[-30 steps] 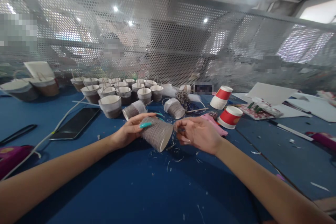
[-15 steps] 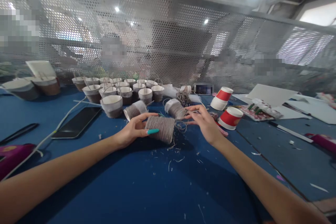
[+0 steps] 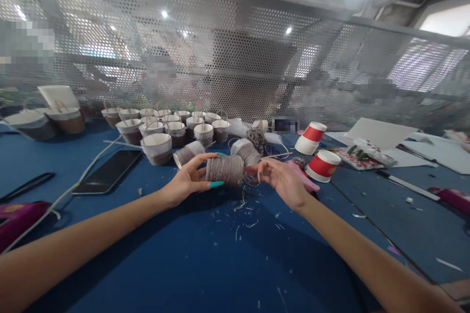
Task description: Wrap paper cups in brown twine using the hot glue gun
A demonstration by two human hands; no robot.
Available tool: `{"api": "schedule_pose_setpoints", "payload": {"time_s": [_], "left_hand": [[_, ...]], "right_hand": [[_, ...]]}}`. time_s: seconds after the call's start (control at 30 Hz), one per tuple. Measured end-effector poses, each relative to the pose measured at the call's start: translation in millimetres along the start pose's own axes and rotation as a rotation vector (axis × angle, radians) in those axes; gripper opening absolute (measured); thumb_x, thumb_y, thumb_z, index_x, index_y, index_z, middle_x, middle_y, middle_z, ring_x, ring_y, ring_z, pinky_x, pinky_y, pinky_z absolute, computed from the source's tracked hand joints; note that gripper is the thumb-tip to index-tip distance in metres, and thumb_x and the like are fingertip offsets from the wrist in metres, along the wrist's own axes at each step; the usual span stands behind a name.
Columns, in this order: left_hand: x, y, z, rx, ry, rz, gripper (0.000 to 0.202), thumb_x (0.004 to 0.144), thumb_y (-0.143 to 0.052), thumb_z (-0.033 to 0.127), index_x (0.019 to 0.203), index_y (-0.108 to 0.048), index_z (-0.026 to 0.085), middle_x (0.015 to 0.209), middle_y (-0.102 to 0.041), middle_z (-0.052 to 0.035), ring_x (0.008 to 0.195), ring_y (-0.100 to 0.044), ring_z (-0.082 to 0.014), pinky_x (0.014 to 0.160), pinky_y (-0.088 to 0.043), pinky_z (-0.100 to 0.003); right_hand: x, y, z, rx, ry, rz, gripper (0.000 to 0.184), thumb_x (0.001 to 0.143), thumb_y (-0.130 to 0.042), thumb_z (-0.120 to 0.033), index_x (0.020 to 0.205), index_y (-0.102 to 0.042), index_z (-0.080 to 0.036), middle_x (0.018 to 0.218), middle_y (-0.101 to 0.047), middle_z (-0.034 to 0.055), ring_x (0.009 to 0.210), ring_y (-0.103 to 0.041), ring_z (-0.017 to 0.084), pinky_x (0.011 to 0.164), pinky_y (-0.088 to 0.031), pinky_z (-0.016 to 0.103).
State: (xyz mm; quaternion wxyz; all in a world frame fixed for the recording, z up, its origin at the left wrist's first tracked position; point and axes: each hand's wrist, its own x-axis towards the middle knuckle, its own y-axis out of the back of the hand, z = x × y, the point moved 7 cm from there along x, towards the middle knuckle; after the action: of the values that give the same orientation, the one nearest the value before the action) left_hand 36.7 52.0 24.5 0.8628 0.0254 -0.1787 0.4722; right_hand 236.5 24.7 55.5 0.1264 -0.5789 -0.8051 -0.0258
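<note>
1. Wrapped cup point(image 3: 224, 170): a paper cup covered in grey-brown twine. It is held on its side just above the blue table point(image 3: 220, 264), between the two hands and in front of the other cups. Lying sideways, its wound wall faces up and both ends are within reach of the fingers.
2. Left hand point(image 3: 183, 183): closed on the wrapped cup from its left end, thumb over the top and fingers beneath. One teal nail shows along the lower edge. The forearm runs in low from the lower left and the wrist is straight, a hold that looks meant to steady the cup.
3. Right hand point(image 3: 284, 181): at the cup's right end, palm turned up and fingers loosely curled, with the tips touching or nearly touching the rim. A loose twine end point(image 3: 251, 182) hangs there, but it is not clear whether the fingers pinch it.
4. Hands together: brought close, parted only by the cup.
5. Two more wrapped cups point(image 3: 188, 152) lie tipped over just behind.
6. Upright cups with handles point(image 3: 172, 127): grouped farther back, near the mesh screen point(image 3: 235, 68).
7. Red cups point(image 3: 322, 164): to the right of the right hand.
8. Phone point(image 3: 108, 171): flat on the table, to the left.
9. Twine scraps point(image 3: 246, 215): scattered below the hands.
</note>
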Motion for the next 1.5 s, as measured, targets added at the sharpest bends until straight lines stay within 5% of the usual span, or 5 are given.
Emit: {"api": "schedule_pose_setpoints", "payload": {"time_s": [0.53,0.77,0.97,1.2,1.5], "left_hand": [[-1,0.5,-1,0.094,-0.033,-0.046,0.056,0.066,-0.076,0.007,0.116,-0.062,0.027,0.145,-0.041,-0.0075,0.124,-0.049,-0.0302,0.099,-0.045,-0.043],[-1,9.2,14,0.215,-0.135,0.128,0.045,0.062,-0.077,0.008,0.102,-0.067,0.024,0.139,-0.043,-0.0076,0.123,-0.049,-0.0302,0.098,-0.046,-0.046],[-2,12.9,12,0.157,-0.144,0.193,0.049,0.063,-0.077,0.011,0.108,-0.061,0.024,0.136,-0.047,-0.0066,0.123,-0.05,-0.0273,0.099,-0.045,-0.042],[-3,20.9,7,0.119,-0.107,0.268,0.038,0.066,-0.078,0.019,0.101,-0.062,0.022,0.128,-0.056,-0.0058,0.116,-0.055,-0.0237,0.099,-0.046,-0.039],[-1,18.3,6,0.156,-0.041,0.256,0.059,0.067,-0.079,0.025,0.121,-0.053,0.025,0.128,-0.058,-0.0072,0.119,-0.054,-0.0277,0.1,-0.045,-0.045]], "right_hand": [[-6,-15,-5,0.144,-0.057,-0.075,0.021,0.079,-0.051,-0.039,0.068,-0.048,-0.022,0.095,-0.066,0.0079,0.086,-0.062,0.021,0.086,-0.047,0.042],[-13,21,-27,-1.183,0.089,0.425,0.013,0.078,-0.052,-0.031,0.081,-0.046,-0.021,0.075,-0.058,0.0096,0.076,-0.057,0.027,0.073,-0.046,0.045],[-28,68,-35,-1.716,-0.253,0.83,0.047,0.069,-0.064,-0.038,0.1,-0.054,-0.004,0.103,-0.053,0.0359,0.101,-0.051,0.052,0.07,-0.042,0.063],[-21,124,1,-1.724,-0.629,0.589,0.032,0.059,-0.069,-0.039,0.082,-0.067,-0.016,0.083,-0.065,0.0205,0.081,-0.065,0.037,0.057,-0.048,0.044],[-13,106,-17,-1.584,-0.639,0.49,0.022,0.076,-0.051,-0.027,0.08,-0.07,-0.016,0.081,-0.068,0.0189,0.079,-0.066,0.034,0.062,-0.047,0.041]]}}
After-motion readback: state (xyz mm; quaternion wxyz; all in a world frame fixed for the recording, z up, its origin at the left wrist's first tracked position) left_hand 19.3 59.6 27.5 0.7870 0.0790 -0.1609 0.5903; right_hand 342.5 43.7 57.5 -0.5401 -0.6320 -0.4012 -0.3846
